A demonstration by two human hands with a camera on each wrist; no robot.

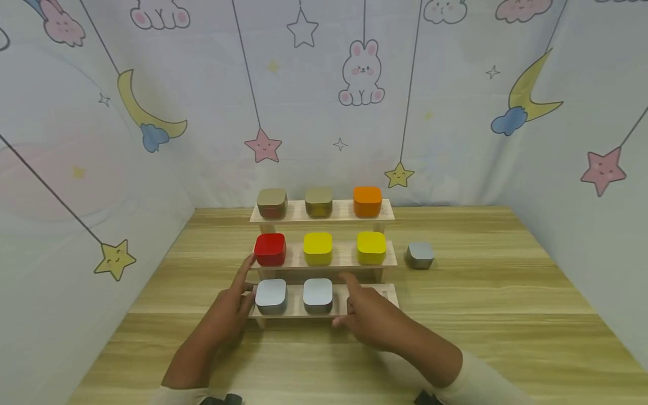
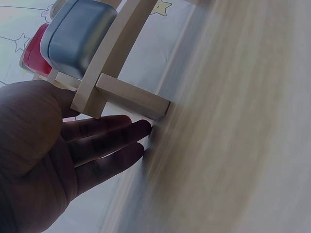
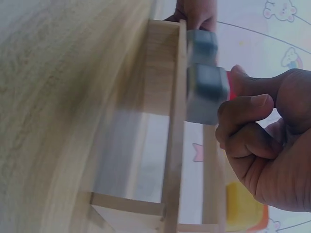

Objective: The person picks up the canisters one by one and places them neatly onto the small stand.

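Note:
A three-step wooden rack (image 1: pixel 295 299) bears rounded square tins. My left hand (image 1: pixel 230 306) is at its left end, thumb and fingers by the lowest step's end, one finger reaching up beside the red tin (image 1: pixel 270 250). In the left wrist view its other fingers are stretched out below that end. My right hand (image 1: pixel 372 315) is over the right part of the lowest step, index finger pointing forward, other fingers curled, nothing seen in its grasp. Left of it on that step stand two silver-grey tins (image 1: pixel 271 296), (image 1: pixel 318 295).
Two yellow tins (image 1: pixel 318 248) share the middle step with the red one. On the top step are two dull gold tins (image 1: pixel 319 202) and an orange tin (image 1: pixel 367 201). Another grey tin (image 1: pixel 420 255) lies on the wooden table (image 1: pixel 486 270) right of the rack. Printed curtains (image 1: pixel 314 112) enclose the table.

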